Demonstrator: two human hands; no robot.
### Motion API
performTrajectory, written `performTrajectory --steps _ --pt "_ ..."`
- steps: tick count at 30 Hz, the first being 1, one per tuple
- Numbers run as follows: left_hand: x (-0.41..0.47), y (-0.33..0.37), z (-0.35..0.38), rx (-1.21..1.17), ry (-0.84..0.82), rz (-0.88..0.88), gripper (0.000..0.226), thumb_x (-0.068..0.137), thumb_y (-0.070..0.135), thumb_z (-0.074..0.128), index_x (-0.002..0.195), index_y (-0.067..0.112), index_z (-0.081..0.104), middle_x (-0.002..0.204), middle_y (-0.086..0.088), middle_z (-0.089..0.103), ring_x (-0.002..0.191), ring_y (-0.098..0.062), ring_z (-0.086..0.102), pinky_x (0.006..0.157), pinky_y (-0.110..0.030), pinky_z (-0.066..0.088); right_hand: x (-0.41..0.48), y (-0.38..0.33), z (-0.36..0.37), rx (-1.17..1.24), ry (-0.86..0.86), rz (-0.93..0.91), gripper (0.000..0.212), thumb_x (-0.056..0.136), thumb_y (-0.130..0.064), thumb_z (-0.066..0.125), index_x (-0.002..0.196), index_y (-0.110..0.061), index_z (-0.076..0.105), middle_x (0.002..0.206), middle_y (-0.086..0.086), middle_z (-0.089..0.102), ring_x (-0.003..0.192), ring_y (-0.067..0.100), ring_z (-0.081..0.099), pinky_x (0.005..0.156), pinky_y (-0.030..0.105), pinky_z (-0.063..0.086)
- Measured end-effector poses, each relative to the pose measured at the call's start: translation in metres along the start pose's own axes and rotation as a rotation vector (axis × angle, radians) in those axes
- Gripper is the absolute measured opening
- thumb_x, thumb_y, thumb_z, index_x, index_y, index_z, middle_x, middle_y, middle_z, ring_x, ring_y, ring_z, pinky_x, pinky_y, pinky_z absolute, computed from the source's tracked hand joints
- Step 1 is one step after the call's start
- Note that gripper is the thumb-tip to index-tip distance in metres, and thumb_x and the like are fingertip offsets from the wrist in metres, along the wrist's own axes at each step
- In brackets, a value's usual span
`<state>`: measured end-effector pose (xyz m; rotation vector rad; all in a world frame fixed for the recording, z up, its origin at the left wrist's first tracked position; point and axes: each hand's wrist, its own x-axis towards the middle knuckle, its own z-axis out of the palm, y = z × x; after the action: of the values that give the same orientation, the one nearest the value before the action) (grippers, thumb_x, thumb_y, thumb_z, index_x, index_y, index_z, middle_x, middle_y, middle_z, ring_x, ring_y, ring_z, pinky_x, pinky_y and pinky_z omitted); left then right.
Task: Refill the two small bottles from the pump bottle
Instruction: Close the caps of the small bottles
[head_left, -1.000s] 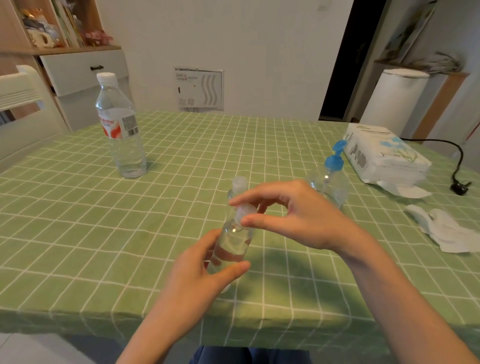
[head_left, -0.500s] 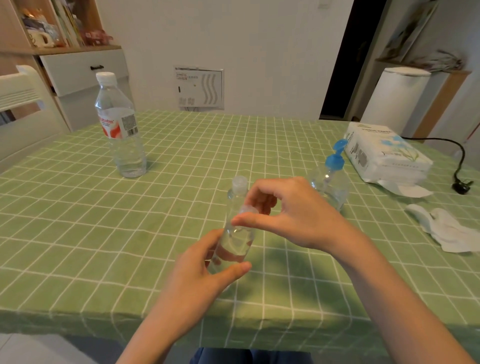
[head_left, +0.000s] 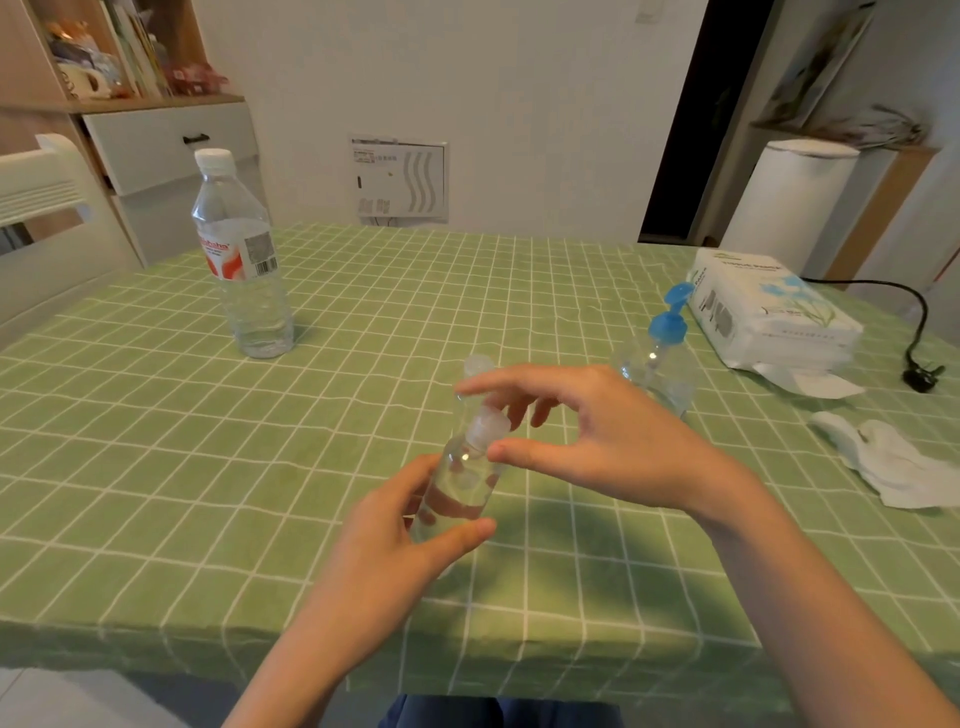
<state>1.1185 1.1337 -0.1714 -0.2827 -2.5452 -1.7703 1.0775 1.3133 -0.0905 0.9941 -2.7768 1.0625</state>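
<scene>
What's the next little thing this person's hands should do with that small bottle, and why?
Probably pinch the cap with the right hand and turn it. The left hand grips the small bottle, while the right thumb and fingers sit spread around the cap without clearly gripping it. Whether it needs loosening or tightening, I cannot tell.

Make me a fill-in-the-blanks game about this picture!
1. The left hand grips one small bottle; the other small bottle stands just ___ it.
2. The pump bottle has a ___ pump head.
3. The big water bottle has a ___ cap.
4. The tablecloth is ___ with white lines.

Missing words: behind; blue; white; green.
</scene>
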Motion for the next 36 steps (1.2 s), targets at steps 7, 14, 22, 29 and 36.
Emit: performTrajectory --steps 7,14,22,29,36 --pt "-0.001 -0.001 0.003 0.015 -0.003 -0.021 0.036 0.068 0.035 0.075 0.102 0.038 0.062 0.092 0.022 0.07 0.082 0.004 0.064 0.076 -0.023 0.046 -0.001 0.001 0.002 0.008 0.015 0.061 0.037 0.076 -0.048 0.068 0.111 -0.036 0.061 0.086 -0.015 0.065 0.079 0.001 0.058 0.072 0.015 0.045" --pt "0.0 0.001 0.002 0.041 -0.007 -0.008 0.037 0.07 0.033 0.075 0.104 0.038 0.061 0.093 0.023 0.07 0.084 0.004 0.063 0.08 -0.026 0.049 0.0 0.003 0.002 -0.02 0.051 0.083 0.038 0.074 -0.059 0.06 0.095 -0.028 0.066 0.075 -0.007 0.068 0.071 0.006 0.06 0.065 0.018 0.046" --pt "-0.001 0.0 0.001 0.04 -0.014 0.022 0.036 0.07 0.031 0.076 0.102 0.039 0.061 0.092 0.025 0.069 0.084 0.006 0.063 0.073 -0.011 0.045 0.0 0.001 0.002 -0.061 0.041 0.063 0.028 0.076 -0.048 0.068 0.091 -0.025 0.066 0.074 -0.007 0.067 0.071 0.006 0.061 0.068 0.022 0.047" --pt "0.001 -0.002 0.0 0.027 -0.001 0.034 0.036 0.069 0.03 0.077 0.102 0.038 0.062 0.091 0.021 0.07 0.083 0.004 0.063 0.074 -0.017 0.044 -0.002 0.0 0.004 -0.081 0.029 0.02 0.031 0.079 -0.039 0.071 0.107 -0.028 0.069 0.077 -0.014 0.066 0.079 -0.002 0.058 0.072 0.009 0.042" --pt "0.0 -0.006 0.003 0.029 0.008 0.038 0.032 0.071 0.026 0.076 0.099 0.035 0.063 0.088 0.02 0.07 0.08 0.005 0.062 0.068 -0.01 0.041 -0.001 0.002 0.014 -0.121 0.093 0.026 0.03 0.078 -0.038 0.072 0.102 -0.019 0.072 0.078 0.002 0.071 0.072 0.012 0.06 0.069 0.022 0.044"
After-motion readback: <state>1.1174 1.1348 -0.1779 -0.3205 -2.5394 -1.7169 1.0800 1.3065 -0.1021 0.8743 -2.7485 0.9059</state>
